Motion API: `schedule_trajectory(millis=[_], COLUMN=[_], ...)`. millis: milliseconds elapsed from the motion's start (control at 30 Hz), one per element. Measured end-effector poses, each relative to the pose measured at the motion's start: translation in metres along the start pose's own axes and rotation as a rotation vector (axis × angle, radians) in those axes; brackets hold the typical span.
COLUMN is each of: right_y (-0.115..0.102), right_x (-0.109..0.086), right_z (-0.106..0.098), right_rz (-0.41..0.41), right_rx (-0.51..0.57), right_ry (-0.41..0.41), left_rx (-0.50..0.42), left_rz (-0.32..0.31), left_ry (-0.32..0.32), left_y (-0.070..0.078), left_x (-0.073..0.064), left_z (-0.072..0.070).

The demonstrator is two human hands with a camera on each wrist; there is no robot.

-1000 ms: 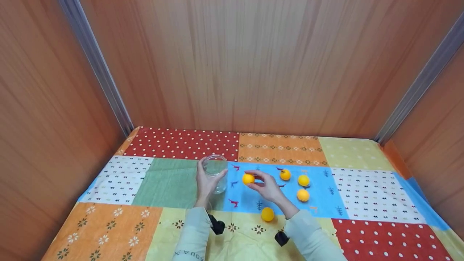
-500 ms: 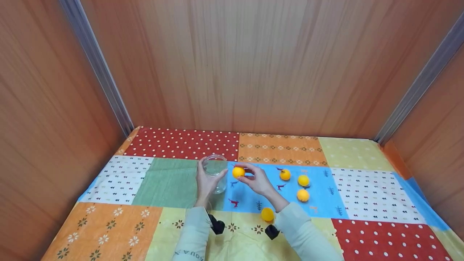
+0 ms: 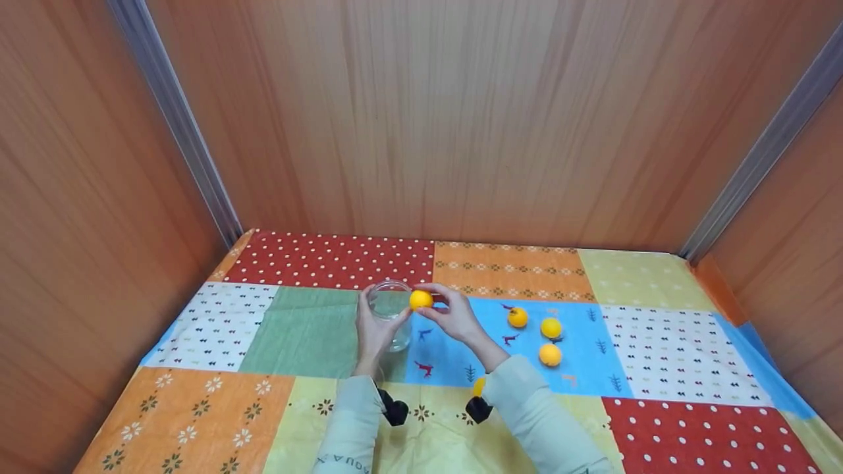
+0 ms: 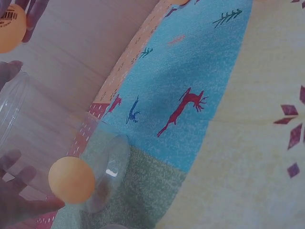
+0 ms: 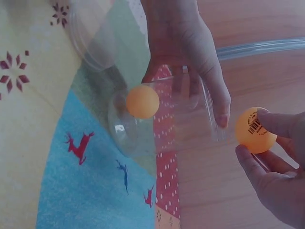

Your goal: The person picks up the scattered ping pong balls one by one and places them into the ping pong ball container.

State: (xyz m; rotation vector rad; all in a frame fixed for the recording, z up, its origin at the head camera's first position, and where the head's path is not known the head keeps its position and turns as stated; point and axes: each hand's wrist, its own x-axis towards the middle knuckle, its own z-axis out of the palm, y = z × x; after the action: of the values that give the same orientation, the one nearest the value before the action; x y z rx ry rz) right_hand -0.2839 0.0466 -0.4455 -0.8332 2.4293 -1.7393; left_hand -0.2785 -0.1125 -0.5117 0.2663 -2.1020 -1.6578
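Observation:
My left hand (image 3: pixel 377 334) grips a clear jar (image 5: pixel 167 138), which stands upright on the patchwork cloth. Thumb and fingers of my right hand (image 3: pixel 458 322) pinch an orange ping-pong ball (image 3: pixel 421 300) beside the right edge of the jar's mouth, close to the left thumb. Printed barcode lines show on this ball in the right wrist view. Another orange ball (image 5: pixel 142 102) appears within the jar's outline near its bottom in both wrist views; from the head view the left hand hides it.
Three orange balls, such as this ball (image 3: pixel 550 355), lie right of the hands on the blue patch. Another ball (image 3: pixel 479 385) is partly covered by the right sleeve. A clear round lid (image 5: pixel 90 38) lies near the jar. Wood-grain walls (image 3: pixel 461 131) enclose the table.
My right hand has carried its ping-pong ball left and away from me, up to the jar's mouth. Its sleeve now covers part of the nearest loose ball. The left hand and jar stay put.

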Motion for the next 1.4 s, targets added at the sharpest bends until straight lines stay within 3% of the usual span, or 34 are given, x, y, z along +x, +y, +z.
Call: schedule_trajectory(millis=[200, 433, 567, 967, 1400], right_y=[-0.025, 0.006, 0.004, -0.002, -0.004], right_x=[0.0, 0.018, 0.023, 0.034, 0.03], right_z=[0.006, 0.016, 0.019, 0.027, 0.021], right_rz=[-0.056, -0.02, 0.001, 0.035, 0.071], right_rx=[0.002, 0.033, 0.013, -0.004, -0.022], right_ry=[0.03, 0.029, 0.026, 0.027, 0.029], left_rx=[0.014, 0.002, 0.002, 0.008, 0.0], left_rz=[0.025, 0.074, 0.084, 0.059, 0.018], left_ry=[0.015, 0.029, 0.033, 0.027, 0.02], left_y=[-0.002, -0.003, -0.003, -0.002, -0.001], left_x=[0.002, 0.002, 0.002, 0.002, 0.002], left_z=[0.001, 0.001, 0.001, 0.001, 0.0])
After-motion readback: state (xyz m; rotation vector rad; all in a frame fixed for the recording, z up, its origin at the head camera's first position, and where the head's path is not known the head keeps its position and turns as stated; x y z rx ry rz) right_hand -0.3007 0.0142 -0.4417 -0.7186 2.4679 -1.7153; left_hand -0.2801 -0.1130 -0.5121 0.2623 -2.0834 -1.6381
